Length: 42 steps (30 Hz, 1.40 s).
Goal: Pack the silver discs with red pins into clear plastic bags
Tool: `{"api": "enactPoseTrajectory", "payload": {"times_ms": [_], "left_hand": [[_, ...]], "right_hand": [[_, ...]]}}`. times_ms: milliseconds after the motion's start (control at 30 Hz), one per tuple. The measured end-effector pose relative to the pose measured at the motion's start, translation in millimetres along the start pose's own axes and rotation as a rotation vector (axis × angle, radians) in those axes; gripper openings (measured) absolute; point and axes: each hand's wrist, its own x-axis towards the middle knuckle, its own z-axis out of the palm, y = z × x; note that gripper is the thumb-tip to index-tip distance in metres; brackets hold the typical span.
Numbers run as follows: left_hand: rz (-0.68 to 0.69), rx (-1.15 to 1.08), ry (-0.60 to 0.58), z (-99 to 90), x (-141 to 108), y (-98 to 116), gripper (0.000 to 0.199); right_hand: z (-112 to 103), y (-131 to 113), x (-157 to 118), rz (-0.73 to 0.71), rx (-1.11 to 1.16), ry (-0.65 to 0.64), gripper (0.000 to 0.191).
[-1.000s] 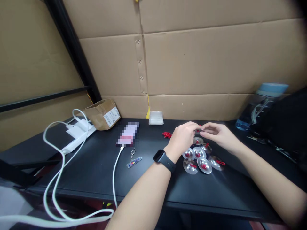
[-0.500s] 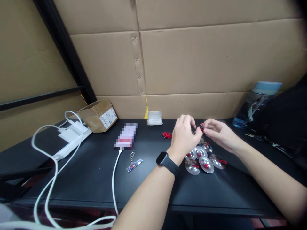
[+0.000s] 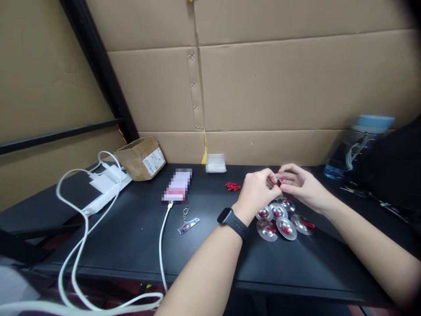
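Observation:
My left hand, with a black watch on its wrist, pinches a small metal disc by its edge. From the right, my right hand has its fingertips on the same disc, at a bit of red on it. The fingers hide most of this disc. Just below the hands, several shiny round metal discs with red loops lie close together on the black table. A small heap of red loops lies to the left of my left hand.
A stack of clear plastic bags lies by the cardboard wall. Further left are a phone on a white cable, a keychain, an open cardboard box and a power strip. At right stand a bottle and a black bag.
The view has shifted, so the table things sit slightly further right. My hands have turned a little about the disc, and the fingers of my right hand are more spread.

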Motion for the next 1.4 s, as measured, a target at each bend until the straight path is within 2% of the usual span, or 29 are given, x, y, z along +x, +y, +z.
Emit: {"api": "enactPoseTrajectory", "payload": {"times_ms": [233,433,567,700,767,867,1000,1067,1133,1233,1400], "left_hand": [[-0.022,-0.049,0.015,-4.1,2.0,-5.2,0.011],[-0.040,-0.122,-0.011,-6.2,5.1,-14.0,0.008],[0.037,-0.001,-0.060,-9.5,3.3,-8.9,0.017],[0.060,0.076,-0.092,-13.8,4.3,-0.2,0.012],[0.061,0.136,-0.093,-20.6,7.5,0.4,0.011],[-0.020,0.321,-0.053,-42.5,12.1,-7.3,0.010],[-0.209,0.452,0.018,-83.2,10.4,-29.5,0.013],[-0.285,0.463,-0.029,-98.7,7.6,-39.6,0.016],[-0.323,0.470,-0.102,-107.2,5.6,-45.9,0.017],[-0.321,0.498,-0.195,-109.2,4.8,-48.5,0.015],[-0.286,0.504,-0.251,-105.0,5.0,-46.2,0.015]], "right_hand": [[-1.5,8.3,4.9,-0.020,-0.044,0.021,0.053],[5.0,0.2,4.1,-0.049,-0.023,-0.001,0.054],[8.6,-3.8,1.9,-0.048,0.001,-0.005,0.052],[16.6,-5.6,3.7,-0.036,-0.007,0.018,0.051],[16.3,-7.8,6.8,-0.092,-0.035,0.045,0.053],[-2.6,-10.1,12.0,-0.211,-0.118,0.176,0.052],[-61.1,-4.0,15.6,-0.250,-0.476,0.281,0.042],[-89.4,3.7,15.8,-0.203,-0.629,0.287,0.036],[-106.9,13.1,16.3,-0.157,-0.726,0.289,0.032],[-110.1,25.6,18.5,-0.100,-0.791,0.223,0.027],[-94.1,35.4,22.5,-0.080,-0.842,0.106,0.020]]}}
